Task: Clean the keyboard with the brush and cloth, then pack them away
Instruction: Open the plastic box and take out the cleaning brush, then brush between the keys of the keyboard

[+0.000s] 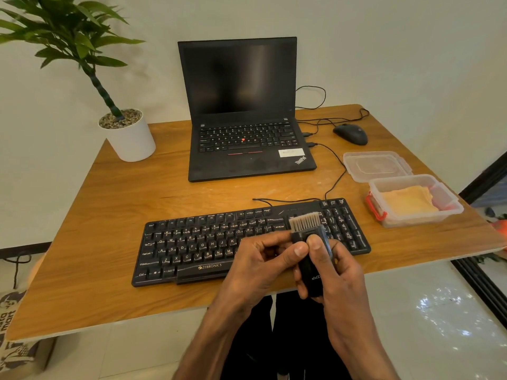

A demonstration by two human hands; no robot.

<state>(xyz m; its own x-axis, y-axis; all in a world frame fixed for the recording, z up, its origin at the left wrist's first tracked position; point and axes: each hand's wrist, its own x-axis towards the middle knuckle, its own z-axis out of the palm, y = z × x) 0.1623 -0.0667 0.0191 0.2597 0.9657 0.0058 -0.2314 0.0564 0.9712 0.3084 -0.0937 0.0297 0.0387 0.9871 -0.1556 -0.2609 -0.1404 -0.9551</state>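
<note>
Both hands held the brush (310,242) above the keyboard's (192,242) right half, bristles pointing toward 12 o'clock. Right hand (337,272) was wrapped around the black handle, thumb on top. Left hand (263,264) was curled, thumb and fingertips pinching the handle just below the bristles. Keyboard lay near the table's (109,215) front edge. Cloth (411,201) sat folded in the open clear container (450,204) at 2 o'clock of the keyboard, lid (375,164) just behind it.

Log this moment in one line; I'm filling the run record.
stage: brush prep | brush: held in both hands above keyboard, bristles up | cloth: in open box | lid: off, beside box
</note>
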